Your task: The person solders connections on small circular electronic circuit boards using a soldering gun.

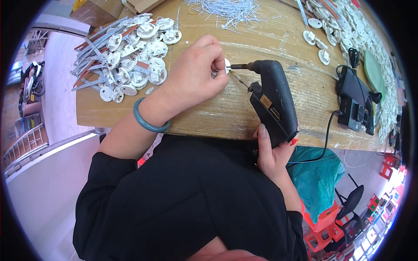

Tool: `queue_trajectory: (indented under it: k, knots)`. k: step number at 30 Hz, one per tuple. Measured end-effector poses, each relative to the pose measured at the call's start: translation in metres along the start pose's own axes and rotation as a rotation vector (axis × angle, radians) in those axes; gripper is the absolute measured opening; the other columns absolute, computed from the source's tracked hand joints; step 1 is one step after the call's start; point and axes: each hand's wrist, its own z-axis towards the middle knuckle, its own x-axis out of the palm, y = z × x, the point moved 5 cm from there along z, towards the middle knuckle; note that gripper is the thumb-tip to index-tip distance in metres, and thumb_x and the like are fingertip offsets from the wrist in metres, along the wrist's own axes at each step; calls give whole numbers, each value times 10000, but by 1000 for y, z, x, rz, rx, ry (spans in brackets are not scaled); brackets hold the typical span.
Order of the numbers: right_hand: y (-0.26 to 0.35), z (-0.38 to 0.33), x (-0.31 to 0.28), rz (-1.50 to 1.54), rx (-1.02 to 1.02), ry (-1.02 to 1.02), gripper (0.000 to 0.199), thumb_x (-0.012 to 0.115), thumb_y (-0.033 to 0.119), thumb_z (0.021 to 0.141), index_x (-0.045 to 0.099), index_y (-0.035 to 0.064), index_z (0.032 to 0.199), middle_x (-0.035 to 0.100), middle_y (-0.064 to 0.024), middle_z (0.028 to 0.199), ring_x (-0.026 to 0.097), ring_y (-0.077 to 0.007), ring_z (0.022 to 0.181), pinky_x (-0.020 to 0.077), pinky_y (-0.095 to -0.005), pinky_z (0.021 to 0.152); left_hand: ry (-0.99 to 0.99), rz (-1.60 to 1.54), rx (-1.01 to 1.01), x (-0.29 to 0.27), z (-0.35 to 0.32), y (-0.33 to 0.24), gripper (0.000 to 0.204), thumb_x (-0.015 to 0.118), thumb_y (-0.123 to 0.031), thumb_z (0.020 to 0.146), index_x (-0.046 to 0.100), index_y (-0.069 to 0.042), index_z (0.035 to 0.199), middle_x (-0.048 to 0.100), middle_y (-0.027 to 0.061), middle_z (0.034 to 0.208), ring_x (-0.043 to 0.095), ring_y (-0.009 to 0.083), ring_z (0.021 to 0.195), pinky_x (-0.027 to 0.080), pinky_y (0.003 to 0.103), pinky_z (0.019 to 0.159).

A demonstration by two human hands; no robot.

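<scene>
My right hand [274,158] is wrapped round the grip of a black soldering gun [275,98], whose tip points left. Close to that tip, my left hand [198,69] pinches a small round white plastic part [227,65], mostly hidden behind the fingers. A thin tube runs from the gun's body up to the tip and meets it at the white part. To the left of my left hand lies a heap of white round parts [139,71], many with grey or brown metal strips [93,67] attached.
Thin white pieces of wire [226,11] lie at the table's far edge. More white round parts [339,26] are piled far right, beside a green plate [373,71]. A black power unit [352,102] with a cable sits at the right. Below the table hangs a green bag [315,182] near red stools [324,217].
</scene>
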Motion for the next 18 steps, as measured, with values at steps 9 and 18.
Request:
queue_trajectory:
  k: [9,18]
  knots:
    - [-3,-2,-1,32,29,-12,441,668,24,893,453,-47,1272,564,-124,1118,555,-175,994,438,-286,879,-10,12,2,1,0,0,85,639,7,739,554,16,743,528,114,888,593,219,682,503,332,624]
    - [-3,-3,-1,13,24,20,453,669,13,890,438,-43,1276,558,-123,1128,549,-166,998,437,-284,879,-11,27,21,1,-1,0,84,638,-6,733,556,11,746,528,117,875,590,237,688,497,346,622]
